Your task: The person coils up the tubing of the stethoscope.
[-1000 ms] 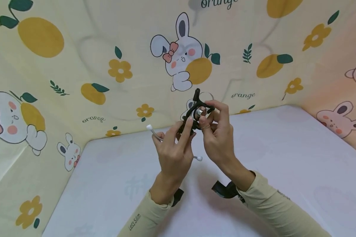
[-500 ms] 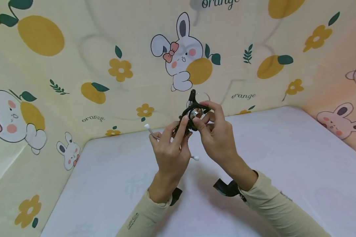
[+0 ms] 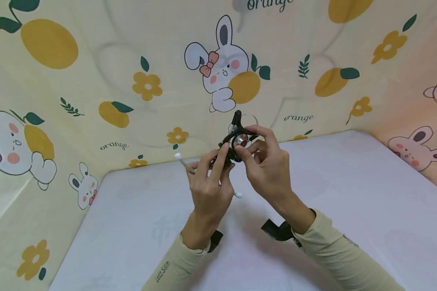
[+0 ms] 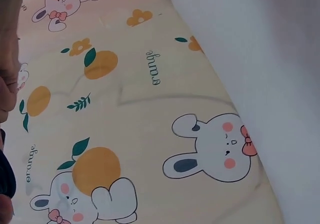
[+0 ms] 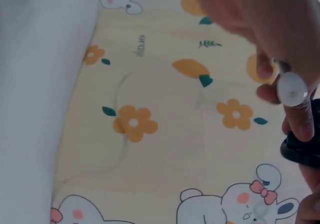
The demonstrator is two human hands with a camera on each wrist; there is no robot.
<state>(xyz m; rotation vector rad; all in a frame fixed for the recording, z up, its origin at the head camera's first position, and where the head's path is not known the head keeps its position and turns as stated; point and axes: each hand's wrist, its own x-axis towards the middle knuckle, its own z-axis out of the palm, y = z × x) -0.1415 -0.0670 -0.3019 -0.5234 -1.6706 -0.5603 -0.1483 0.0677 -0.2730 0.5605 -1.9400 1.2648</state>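
A stethoscope with bunched black tubing [image 3: 236, 122] is held up over the table, between both hands, in the head view. My left hand [image 3: 212, 186] grips its lower part from the left. My right hand [image 3: 267, 165] pinches the black tubing beside the silver chest piece [image 3: 241, 140]. One white ear tip [image 3: 177, 156] on a bent metal tube sticks out left of my left hand. The other ear tip [image 3: 238, 195] shows below, between the hands. The right wrist view has an ear tip [image 5: 291, 89] close up; the left wrist view catches black tubing [image 4: 6, 171] at its edge.
A white-covered table [image 3: 138, 226] lies beneath the hands. Behind it stands a cream cloth backdrop [image 3: 149, 32] printed with rabbits, oranges and flowers, which continues along both sides. Black straps [image 3: 276, 230] show at the wrists.
Both hands and the stethoscope have shifted slightly left since a second ago, with a small turn of the tubing. Over the last half second they have hardly moved.
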